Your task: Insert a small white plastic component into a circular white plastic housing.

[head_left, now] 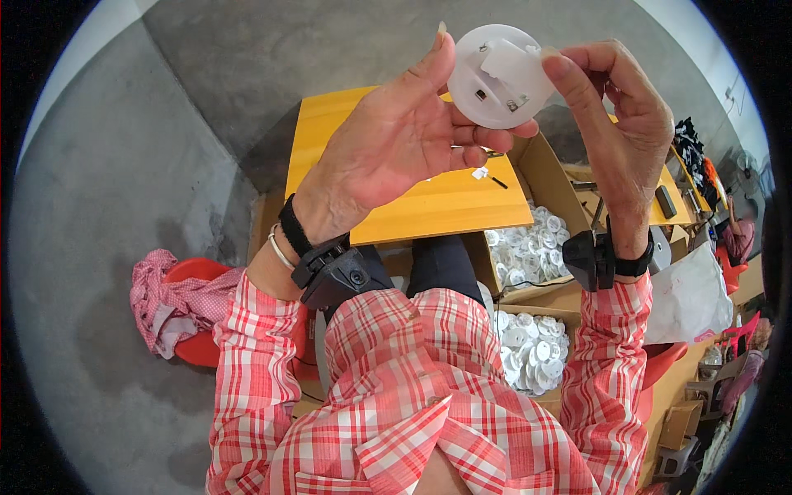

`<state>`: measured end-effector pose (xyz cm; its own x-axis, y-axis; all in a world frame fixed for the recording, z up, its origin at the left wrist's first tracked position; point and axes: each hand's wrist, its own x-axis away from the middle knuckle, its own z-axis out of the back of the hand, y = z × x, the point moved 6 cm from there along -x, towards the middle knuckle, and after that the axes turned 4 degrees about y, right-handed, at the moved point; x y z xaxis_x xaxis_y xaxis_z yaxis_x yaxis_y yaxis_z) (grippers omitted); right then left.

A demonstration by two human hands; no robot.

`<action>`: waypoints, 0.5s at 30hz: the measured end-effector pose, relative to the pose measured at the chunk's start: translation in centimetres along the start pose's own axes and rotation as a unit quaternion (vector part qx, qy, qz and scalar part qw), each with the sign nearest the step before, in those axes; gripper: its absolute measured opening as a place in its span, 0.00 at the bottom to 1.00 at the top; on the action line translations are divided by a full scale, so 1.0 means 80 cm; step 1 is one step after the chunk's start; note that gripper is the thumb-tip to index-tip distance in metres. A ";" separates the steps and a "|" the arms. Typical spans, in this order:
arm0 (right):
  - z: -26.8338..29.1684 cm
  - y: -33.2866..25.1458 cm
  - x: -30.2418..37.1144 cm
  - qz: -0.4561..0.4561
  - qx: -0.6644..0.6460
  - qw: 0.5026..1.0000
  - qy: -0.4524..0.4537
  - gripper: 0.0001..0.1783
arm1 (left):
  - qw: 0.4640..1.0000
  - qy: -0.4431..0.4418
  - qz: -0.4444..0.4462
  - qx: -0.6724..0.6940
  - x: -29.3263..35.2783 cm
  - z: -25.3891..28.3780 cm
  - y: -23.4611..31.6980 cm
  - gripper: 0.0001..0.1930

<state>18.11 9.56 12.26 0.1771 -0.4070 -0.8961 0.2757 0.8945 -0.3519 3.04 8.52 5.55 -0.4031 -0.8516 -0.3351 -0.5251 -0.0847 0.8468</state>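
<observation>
A round white plastic housing is held up above the yellow table. Its face shows a recessed battery slot with metal spring contacts and a small dark square opening. My left hand, palm up, supports it from the left and below, with the fingers behind its lower edge. At its right edge, the thumb and index finger of my right hand pinch the housing's rim. Whether the right fingertips also hold a separate small part is hidden.
The yellow table carries small white and black bits. Cardboard boxes to the right hold many clear-white round parts and white discs. A red stool with checked cloth stands left. A white bag and other people are at the right.
</observation>
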 end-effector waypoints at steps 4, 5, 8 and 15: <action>-0.001 0.003 0.004 0.018 0.001 1.000 0.003 0.03 | 1.000 -0.009 -0.004 -0.001 0.002 0.000 -0.002 0.36; -0.004 0.002 0.005 0.029 -0.020 0.999 0.001 0.03 | 1.000 -0.016 -0.007 0.025 0.004 0.002 -0.003 0.35; -0.002 -0.003 0.007 0.058 -0.031 0.998 0.001 0.03 | 0.997 -0.041 -0.010 0.059 0.004 0.000 -0.003 0.33; -0.005 -0.029 0.008 0.147 0.029 0.989 0.014 0.04 | 0.997 -0.056 -0.031 0.044 0.012 -0.006 0.005 0.33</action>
<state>17.18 7.29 12.43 0.2320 -0.1253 -0.9646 0.2700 0.9610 -0.0599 2.80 7.43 5.77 -0.4464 -0.7831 -0.4329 -0.6124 -0.0853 0.7859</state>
